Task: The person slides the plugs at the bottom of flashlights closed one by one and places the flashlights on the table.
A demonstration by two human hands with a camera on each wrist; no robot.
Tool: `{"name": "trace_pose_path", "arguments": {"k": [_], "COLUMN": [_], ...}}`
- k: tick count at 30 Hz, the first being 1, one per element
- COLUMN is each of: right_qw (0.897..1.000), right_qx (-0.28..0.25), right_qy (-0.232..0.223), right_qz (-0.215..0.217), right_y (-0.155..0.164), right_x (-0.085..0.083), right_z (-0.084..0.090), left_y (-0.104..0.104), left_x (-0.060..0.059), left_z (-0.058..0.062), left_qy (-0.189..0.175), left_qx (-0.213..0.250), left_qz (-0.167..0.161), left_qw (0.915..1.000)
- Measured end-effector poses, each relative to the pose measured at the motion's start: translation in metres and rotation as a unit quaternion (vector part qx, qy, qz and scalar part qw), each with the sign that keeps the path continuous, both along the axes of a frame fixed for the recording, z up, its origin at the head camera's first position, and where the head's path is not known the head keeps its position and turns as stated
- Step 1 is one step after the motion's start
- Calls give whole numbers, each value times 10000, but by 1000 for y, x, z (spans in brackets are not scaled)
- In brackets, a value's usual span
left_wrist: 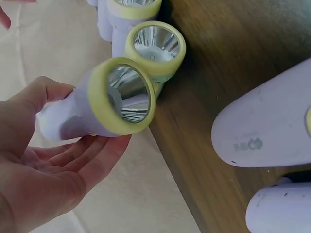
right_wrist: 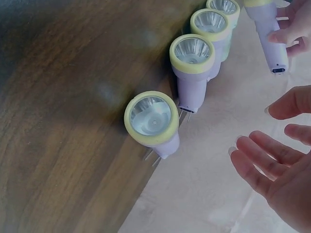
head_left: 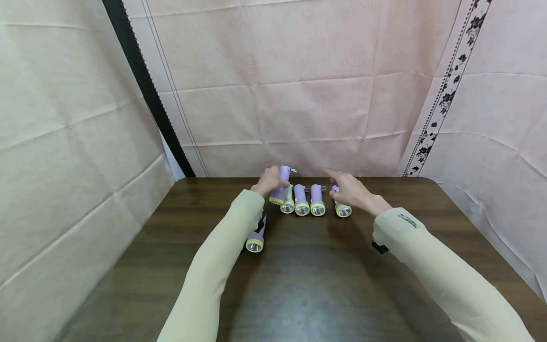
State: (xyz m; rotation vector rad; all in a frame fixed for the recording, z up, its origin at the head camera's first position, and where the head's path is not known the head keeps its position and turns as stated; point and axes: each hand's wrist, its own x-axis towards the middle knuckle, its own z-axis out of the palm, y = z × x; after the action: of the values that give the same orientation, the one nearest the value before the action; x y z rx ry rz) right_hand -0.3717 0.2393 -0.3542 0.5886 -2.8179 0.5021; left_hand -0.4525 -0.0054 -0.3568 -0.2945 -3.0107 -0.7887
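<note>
Six smooth lilac plastic torches [head_left: 301, 199] with yellow rims lie on the dark wooden table [head_left: 325, 275]. Left hand [head_left: 268, 181] grips one; right hand [head_left: 352, 191] hovers spread.

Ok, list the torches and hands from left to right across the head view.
Lone torch near the left sleeve → left hand gripping a lifted torch → three torches in a row → right hand over the end torch.

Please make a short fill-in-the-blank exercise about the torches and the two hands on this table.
1. The left hand holds a purple ____.
2. Each torch has a ____ rim around its lens.
3. The right hand has its fingers ____ and grips nothing.
4. The table is made of dark ____.

Missing words: torch; yellow; open; wood
</note>
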Motion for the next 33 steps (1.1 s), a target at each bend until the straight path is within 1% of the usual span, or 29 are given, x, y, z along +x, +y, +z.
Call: {"name": "trace_pose_path", "arguments": {"k": [5,13,18,21,26,30,33], "right_qw": [10000,9999,9997,9992,9985,9974,9966], "right_qx": [24,-11,-15,86,212,159,154], "right_qy": [13,-71,34,129,112,215,298], "right_qz": [-12,89,242,355,494,671,748], "right_y": [0,-3,-9,-14,-23,-31,-33], "right_x": [-1,-1,0,-1,-1,0,1], "right_z": [0,1,3,3,2,2,3], "left_y": [-1,-2,-2,-2,0,0,3], "left_x": [4,9,11,12,14,18,21], "left_z": [0,1,2,2,1,1,3], "left_qy": [112,202,277,348,422,498,598], "left_qx": [85,121,137,116,-8,-115,-115], "left_qz": [-355,-778,-932,-985,-1103,-1202,-1343], "left_qw": [9993,9967,9952,9945,9930,9914,9891]}}
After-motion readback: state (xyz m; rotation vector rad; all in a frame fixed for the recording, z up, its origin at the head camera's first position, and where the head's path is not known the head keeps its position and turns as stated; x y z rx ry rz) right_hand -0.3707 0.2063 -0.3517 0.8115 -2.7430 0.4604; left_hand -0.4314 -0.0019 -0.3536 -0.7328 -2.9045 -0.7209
